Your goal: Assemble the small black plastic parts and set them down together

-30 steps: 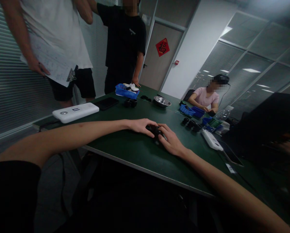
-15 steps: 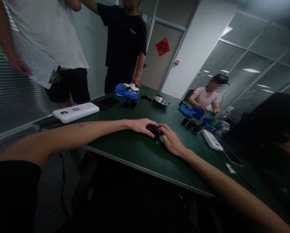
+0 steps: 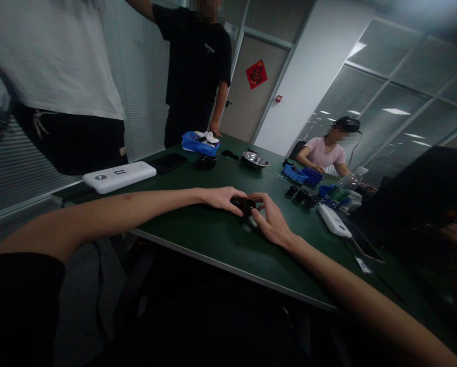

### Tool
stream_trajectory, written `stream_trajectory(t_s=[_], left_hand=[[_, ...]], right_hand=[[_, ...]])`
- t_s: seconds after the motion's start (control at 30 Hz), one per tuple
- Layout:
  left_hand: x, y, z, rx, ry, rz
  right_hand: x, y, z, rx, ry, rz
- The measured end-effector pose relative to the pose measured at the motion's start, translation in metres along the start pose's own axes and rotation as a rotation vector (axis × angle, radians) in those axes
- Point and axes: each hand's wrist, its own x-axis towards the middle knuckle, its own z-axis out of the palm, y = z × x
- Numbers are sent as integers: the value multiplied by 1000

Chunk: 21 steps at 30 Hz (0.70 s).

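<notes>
The left hand [image 3: 223, 198] grips the left side of the small, glossy black, round-rimmed part [image 3: 248, 207] over the dark green, flat tabletop [image 3: 216, 238]; the right hand [image 3: 273, 222] curves at its right side, grip unclear. A firm, level left hold should limit twisting.

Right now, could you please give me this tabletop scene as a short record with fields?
Left hand: holding a small black object
Right hand: thumb and fingers at that object's right side
Surface: green table
Beyond the hands: metal bowl, blue basket with items
Left side: white device beside a dark flat device
Right side: clear bottle
</notes>
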Motion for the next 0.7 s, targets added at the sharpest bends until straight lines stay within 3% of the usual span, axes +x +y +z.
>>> stream_trajectory(t_s=[0.13, 0.7], left_hand=[[0, 1, 0, 7, 2, -6], [1, -1, 0, -19, 3, -7]], right_hand=[[2, -1, -1, -63, 68, -22], [2, -3, -2, -36, 31, -65]])
